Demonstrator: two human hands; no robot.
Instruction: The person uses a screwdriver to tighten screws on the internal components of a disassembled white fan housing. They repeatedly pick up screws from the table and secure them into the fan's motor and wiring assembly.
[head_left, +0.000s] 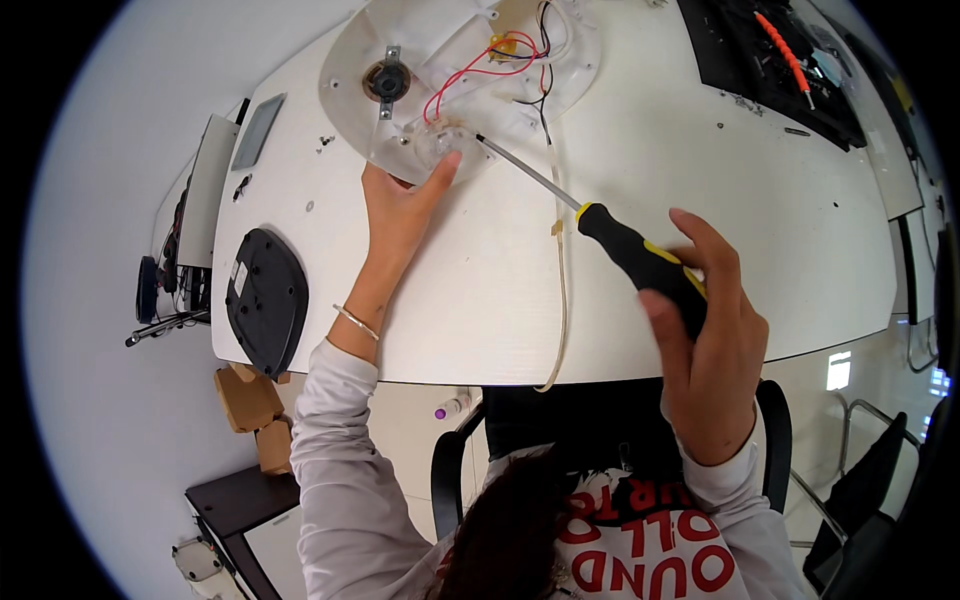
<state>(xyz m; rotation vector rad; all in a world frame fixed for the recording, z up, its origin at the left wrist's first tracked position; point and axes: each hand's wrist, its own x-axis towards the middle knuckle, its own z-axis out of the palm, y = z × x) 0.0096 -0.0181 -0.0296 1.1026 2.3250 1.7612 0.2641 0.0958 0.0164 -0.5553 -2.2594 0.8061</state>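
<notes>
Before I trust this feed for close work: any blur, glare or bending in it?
Head view: the right hand looks soft, perhaps motion blur; the screwdriver shaft reads crisper; bright glare sits on the floor at right; edges of the white tabletop bow, and the picture's corners go black.

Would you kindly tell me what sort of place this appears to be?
Probably a repair or assembly workspace, judging by the opened white casing with red wires exposed, the screwdriver in the right hand, and the white table.

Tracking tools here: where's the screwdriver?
Head view, right of centre: the screwdriver is in the right hand, its tip by the white housing.
</notes>
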